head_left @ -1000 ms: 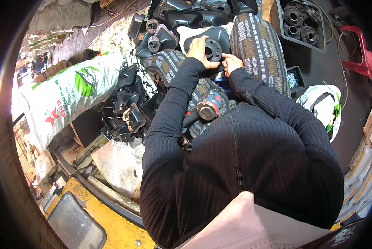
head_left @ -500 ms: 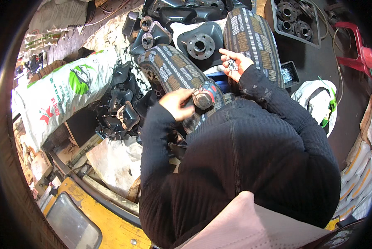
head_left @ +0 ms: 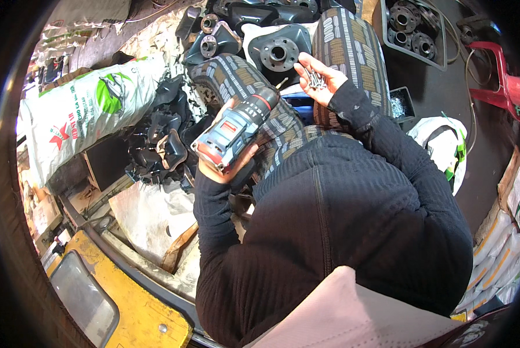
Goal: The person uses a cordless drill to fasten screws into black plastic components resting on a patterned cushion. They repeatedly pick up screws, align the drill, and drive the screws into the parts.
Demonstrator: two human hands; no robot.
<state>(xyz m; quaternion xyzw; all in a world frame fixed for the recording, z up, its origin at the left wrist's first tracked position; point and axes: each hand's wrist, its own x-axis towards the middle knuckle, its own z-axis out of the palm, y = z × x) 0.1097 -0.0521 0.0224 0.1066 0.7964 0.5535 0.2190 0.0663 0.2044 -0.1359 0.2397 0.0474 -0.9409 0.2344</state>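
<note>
My left hand (head_left: 235, 167) is wrapped round a grey and red cordless drill (head_left: 232, 129), held over my left thigh. Its bit points up and right, toward a black part with a round steel flange (head_left: 278, 54) between my knees. The flange has a ring of holes round a central bore, and the bit is apart from it. Palm up with fingers part-curled, my right hand (head_left: 333, 78) cups several small silver screws (head_left: 315, 80) just right of the flange. The drill hides part of my left fingers.
More black flanged parts (head_left: 211, 43) are heaped ahead and at the left (head_left: 170, 148). A grey crate (head_left: 382, 35) of steel flanges stands far right, with a small tray (head_left: 409, 93) of screws nearer. A white sack (head_left: 92, 122) lies left; a red plastic piece (head_left: 506, 93) is right.
My left hand has taken hold of the drill, which was by my left thigh, and swung its bit toward the flange. My right hand stays near the flange with its screws.
</note>
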